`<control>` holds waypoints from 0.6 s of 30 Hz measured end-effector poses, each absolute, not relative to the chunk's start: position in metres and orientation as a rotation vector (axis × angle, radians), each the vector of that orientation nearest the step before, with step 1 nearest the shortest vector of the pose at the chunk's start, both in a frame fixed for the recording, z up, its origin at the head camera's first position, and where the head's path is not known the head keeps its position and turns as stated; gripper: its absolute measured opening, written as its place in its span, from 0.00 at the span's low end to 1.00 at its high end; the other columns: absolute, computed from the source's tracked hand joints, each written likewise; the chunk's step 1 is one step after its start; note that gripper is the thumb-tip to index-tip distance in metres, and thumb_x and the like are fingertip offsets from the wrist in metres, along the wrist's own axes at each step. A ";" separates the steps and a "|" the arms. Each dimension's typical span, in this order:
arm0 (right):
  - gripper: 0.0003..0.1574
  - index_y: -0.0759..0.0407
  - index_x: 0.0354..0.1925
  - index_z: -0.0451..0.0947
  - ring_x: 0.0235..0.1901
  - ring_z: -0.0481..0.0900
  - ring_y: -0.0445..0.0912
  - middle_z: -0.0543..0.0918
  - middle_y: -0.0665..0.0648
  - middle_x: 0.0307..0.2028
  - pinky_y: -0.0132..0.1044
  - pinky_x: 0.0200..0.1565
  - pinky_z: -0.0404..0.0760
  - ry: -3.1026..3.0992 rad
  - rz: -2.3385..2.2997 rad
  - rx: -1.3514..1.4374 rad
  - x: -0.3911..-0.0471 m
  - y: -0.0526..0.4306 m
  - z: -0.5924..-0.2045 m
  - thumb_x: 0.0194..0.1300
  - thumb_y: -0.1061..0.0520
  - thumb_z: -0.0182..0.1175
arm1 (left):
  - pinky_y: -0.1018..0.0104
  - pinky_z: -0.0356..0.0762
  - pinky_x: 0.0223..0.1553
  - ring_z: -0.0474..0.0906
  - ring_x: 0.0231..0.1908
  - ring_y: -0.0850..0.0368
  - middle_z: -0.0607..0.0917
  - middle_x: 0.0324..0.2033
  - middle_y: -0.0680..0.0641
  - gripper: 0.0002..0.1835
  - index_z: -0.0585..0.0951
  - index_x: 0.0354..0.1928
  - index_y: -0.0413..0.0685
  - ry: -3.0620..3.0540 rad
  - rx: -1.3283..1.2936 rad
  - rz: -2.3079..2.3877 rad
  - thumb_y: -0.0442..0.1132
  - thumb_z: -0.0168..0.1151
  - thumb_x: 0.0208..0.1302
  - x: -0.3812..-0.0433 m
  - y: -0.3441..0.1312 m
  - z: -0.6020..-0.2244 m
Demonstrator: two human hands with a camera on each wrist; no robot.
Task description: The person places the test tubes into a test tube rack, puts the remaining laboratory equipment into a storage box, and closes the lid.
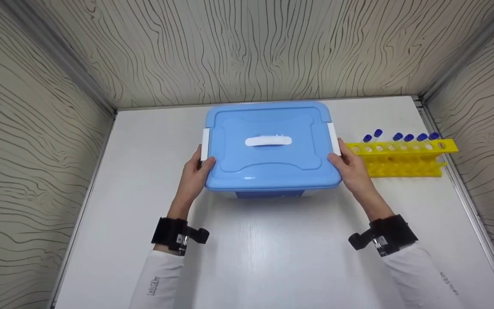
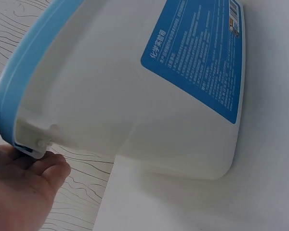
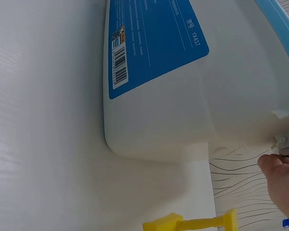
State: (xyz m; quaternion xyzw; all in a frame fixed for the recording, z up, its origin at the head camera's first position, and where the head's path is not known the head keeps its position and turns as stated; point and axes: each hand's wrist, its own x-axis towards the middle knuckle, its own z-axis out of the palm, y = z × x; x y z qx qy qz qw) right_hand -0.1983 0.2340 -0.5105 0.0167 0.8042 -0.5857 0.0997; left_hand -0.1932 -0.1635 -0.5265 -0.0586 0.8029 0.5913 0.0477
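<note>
A lidded storage box (image 1: 272, 120) stands near the back of the white table, its blue lid on. Its white carry handle (image 1: 268, 140) lies on the lid, and white side latches are at both ends. My left hand (image 1: 192, 178) grips the left end, thumb on the lid's edge and fingers curled below the latch. At the other end my right hand (image 1: 355, 171) holds the box the same way, thumb on top. Both wrist views show the whitish body, with a blue printed label (image 2: 197, 57) on its front. The contents are hidden.
Just right of my right hand is a yellow test tube rack (image 1: 405, 158) with several blue-capped tubes (image 1: 408, 137). Patterned wall panels (image 1: 247, 51) enclose the table (image 1: 247, 257) at the back and both sides, with metal rails along the sides.
</note>
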 end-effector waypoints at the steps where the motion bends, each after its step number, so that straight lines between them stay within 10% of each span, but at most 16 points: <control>1: 0.48 0.53 0.79 0.39 0.79 0.51 0.52 0.47 0.53 0.80 0.47 0.74 0.58 2.380 -1.728 0.055 -0.198 0.234 -0.511 0.74 0.39 0.51 | 0.50 0.58 0.75 0.56 0.76 0.45 0.59 0.77 0.43 0.41 0.52 0.78 0.50 2.459 -0.179 1.791 0.56 0.53 0.72 -0.193 -0.163 -0.526; 9: 0.49 0.51 0.78 0.49 0.75 0.61 0.55 0.58 0.56 0.77 0.47 0.69 0.68 2.498 -1.596 0.156 -0.193 0.238 -0.508 0.71 0.32 0.51 | 0.50 0.71 0.68 0.71 0.68 0.44 0.70 0.71 0.40 0.39 0.59 0.76 0.47 2.481 -0.272 1.758 0.59 0.54 0.71 -0.193 -0.167 -0.527; 18: 0.39 0.60 0.71 0.65 0.69 0.69 0.62 0.70 0.64 0.70 0.57 0.66 0.72 2.871 -1.371 -0.022 -0.182 0.249 -0.510 0.75 0.37 0.48 | 0.52 0.62 0.74 0.61 0.75 0.47 0.66 0.74 0.43 0.33 0.62 0.75 0.44 2.676 -0.228 1.667 0.54 0.47 0.76 -0.180 -0.183 -0.522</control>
